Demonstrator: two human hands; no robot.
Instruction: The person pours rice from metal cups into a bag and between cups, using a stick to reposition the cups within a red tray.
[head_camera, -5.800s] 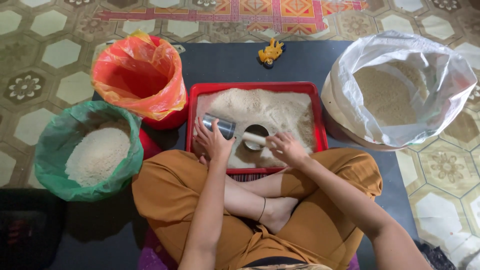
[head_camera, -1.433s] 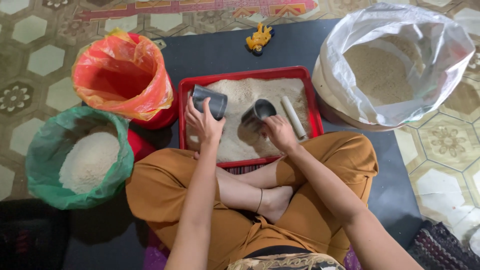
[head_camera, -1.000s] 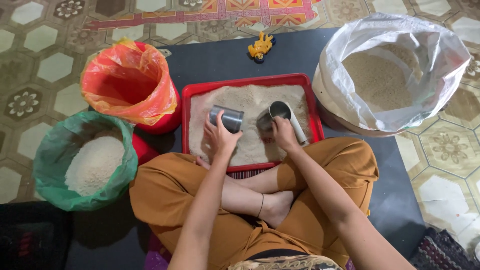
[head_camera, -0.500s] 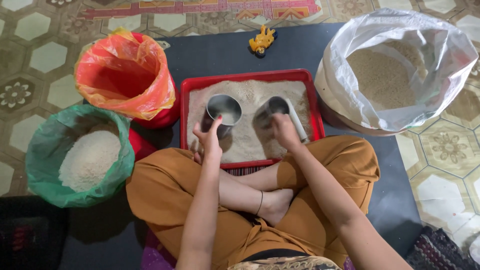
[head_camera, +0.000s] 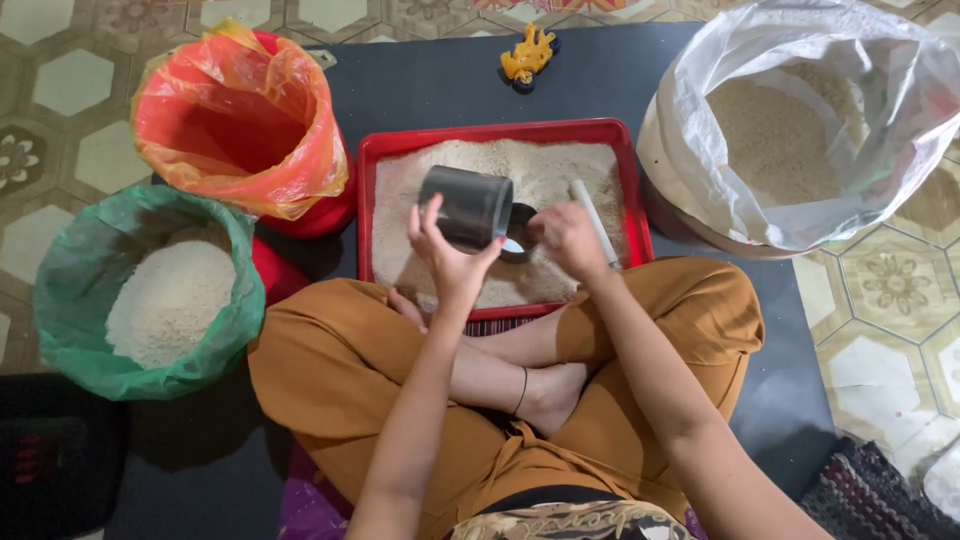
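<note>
I sit cross-legged before a red tray (head_camera: 500, 132) spread with pale grain. My left hand (head_camera: 452, 262) grips a dark metal cup (head_camera: 465, 206), lifted above the tray and tipped on its side, mouth toward the right. Just beside that mouth sits a second metal cup (head_camera: 518, 234), mostly hidden, steadied on the grain by my right hand (head_camera: 568, 238). A white tube (head_camera: 596, 222) lies on the grain just right of that hand.
A red bucket lined with orange plastic (head_camera: 240, 130) stands left of the tray. Below it is a green-lined tub of white rice (head_camera: 150, 295). A big white sack of brownish grain (head_camera: 800, 130) stands at right. A yellow toy (head_camera: 527, 58) lies on the dark mat (head_camera: 420, 80).
My left hand has raised its cup from upright and tipped it sideways toward the right-hand cup. My right hand has stayed by its cup near the white tube.
</note>
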